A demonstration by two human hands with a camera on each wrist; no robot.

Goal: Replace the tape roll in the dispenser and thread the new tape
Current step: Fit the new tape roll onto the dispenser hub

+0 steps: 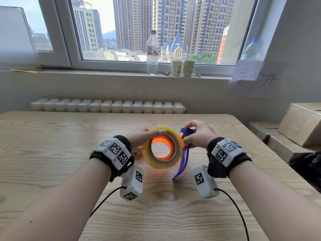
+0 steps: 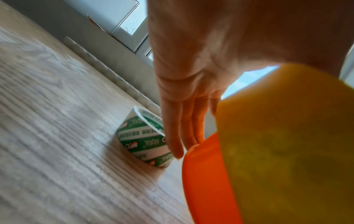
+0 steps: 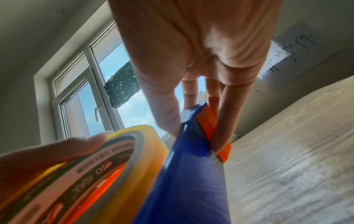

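Note:
A yellow-tinted tape roll [image 1: 161, 164] [image 2: 287, 136] [image 3: 153, 151] sits upright around the orange hub [image 1: 165, 142] [image 2: 203, 174] of the purple-blue dispenser [image 1: 185, 157] [image 3: 191, 181], held a little above the wooden table [image 1: 52, 145]. My left hand [image 1: 152, 133] [image 2: 191, 75] holds the roll from the top, thumb on its near face and straight fingers down behind it. My right hand [image 1: 196, 136] [image 3: 191, 60] pinches the dispenser's upper frame and an orange part [image 3: 210, 124] between thumb and fingers. An empty printed core [image 1: 137, 152] [image 2: 141, 139] lies on the table just left of the roll.
On the windowsill stand a water bottle [image 1: 152, 53] and two paper cups [image 1: 176, 67]. Cardboard boxes [image 1: 302, 124] are stacked at the table's right. A radiator [image 1: 107, 106] runs behind the far edge. A handwritten paper sign [image 1: 255, 79] hangs on the right wall.

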